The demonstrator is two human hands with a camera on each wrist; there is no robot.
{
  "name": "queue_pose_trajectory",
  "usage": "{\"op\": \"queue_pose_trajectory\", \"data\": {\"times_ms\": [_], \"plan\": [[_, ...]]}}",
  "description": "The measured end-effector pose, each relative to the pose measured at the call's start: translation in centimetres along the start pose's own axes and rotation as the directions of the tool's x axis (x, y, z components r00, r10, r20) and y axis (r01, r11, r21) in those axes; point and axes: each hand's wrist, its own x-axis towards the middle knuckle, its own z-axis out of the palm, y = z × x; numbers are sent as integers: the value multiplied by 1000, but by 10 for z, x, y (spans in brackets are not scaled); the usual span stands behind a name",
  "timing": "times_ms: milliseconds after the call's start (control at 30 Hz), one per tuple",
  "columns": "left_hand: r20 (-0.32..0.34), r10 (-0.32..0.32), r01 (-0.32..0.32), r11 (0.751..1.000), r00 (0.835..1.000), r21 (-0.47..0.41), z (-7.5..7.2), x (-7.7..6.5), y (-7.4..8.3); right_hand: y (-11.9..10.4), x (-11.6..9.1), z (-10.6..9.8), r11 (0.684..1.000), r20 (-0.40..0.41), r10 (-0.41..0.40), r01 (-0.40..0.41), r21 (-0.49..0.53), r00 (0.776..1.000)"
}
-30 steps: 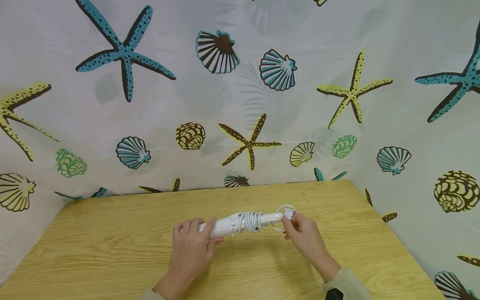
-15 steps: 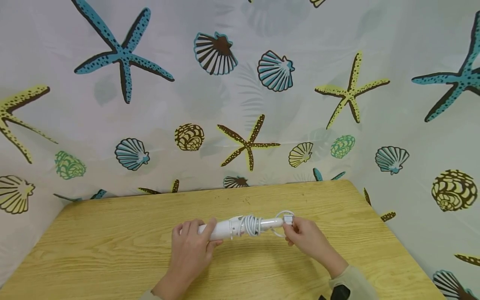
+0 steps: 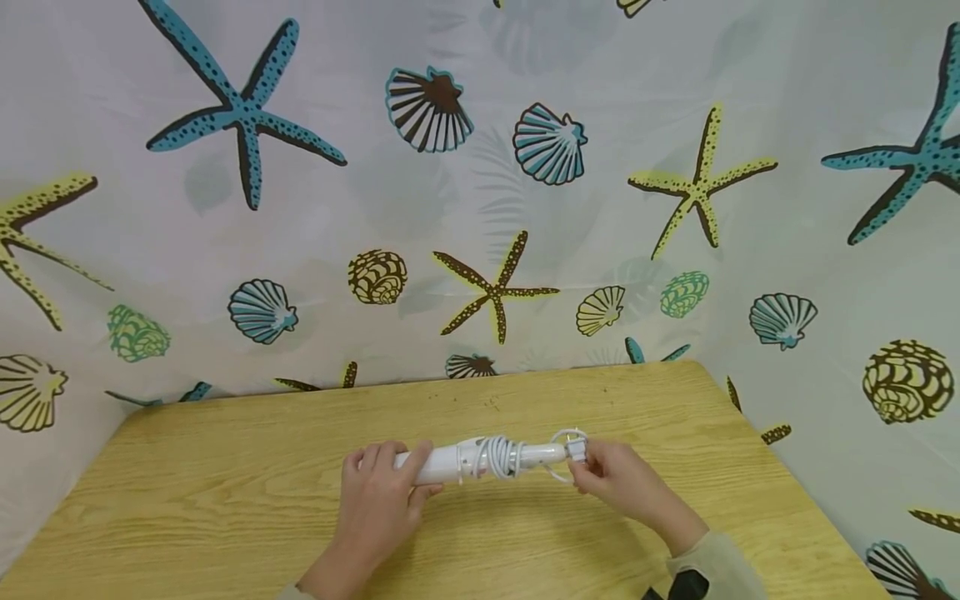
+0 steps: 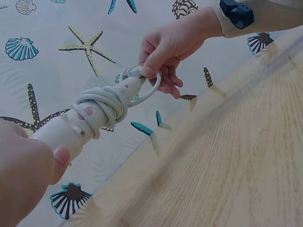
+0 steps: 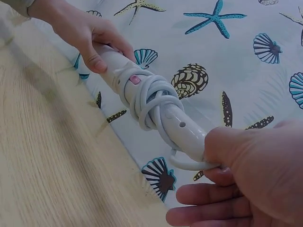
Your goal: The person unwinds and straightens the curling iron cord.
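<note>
A long white wand-shaped electric appliance (image 3: pixel 435 465) is held level above the table, its pale cord (image 3: pixel 501 457) wound in several loops around its middle. My left hand (image 3: pixel 378 504) grips the thick left end, thumb below and fingers over the top. At the narrower right end, my right hand (image 3: pixel 618 479) pinches the white plug (image 3: pixel 576 450) between thumb and forefinger. A small loop of cord hangs beside that tip. In the right wrist view, a pink button (image 5: pixel 135 79) shows next to the wound cord, and the plug is mostly hidden by the right hand.
A wood-grain table (image 3: pixel 225 500) lies beneath both hands. Behind it and at its sides hangs a white curtain (image 3: pixel 315 225) printed with starfish and shells. A dark strap device (image 4: pixel 236 13) sits on the right wrist.
The right hand and the plug have moved slightly down in the head view, and the appliance's right end has dipped with them. The left hand keeps its grip nearly in place.
</note>
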Motion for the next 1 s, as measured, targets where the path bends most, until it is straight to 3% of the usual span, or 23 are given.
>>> {"op": "queue_pose_trajectory", "data": {"times_ms": [133, 233, 467, 833, 1000], "plan": [[10, 14, -14, 1000, 1000, 6, -1, 0, -1, 0, -2, -1, 987, -6, -44, 42, -153, 999], [11, 25, -25, 1000, 1000, 13, -2, 0, -1, -1, -3, -4, 983, 26, -37, 41, -180, 999], [46, 11, -11, 1000, 999, -2, -1, -2, 1, -2, -4, -9, 1000, 134, 31, -31, -2, 991], [71, -7, 10, 999, 997, -46, 1, -3, 1, -2, -7, -18, 994, 203, 2, -24, 106, 979], [82, -36, 42, 997, 996, -65, 0, -3, 2, -12, -10, -23, 976, 246, -18, -37, 214, 969]]}}
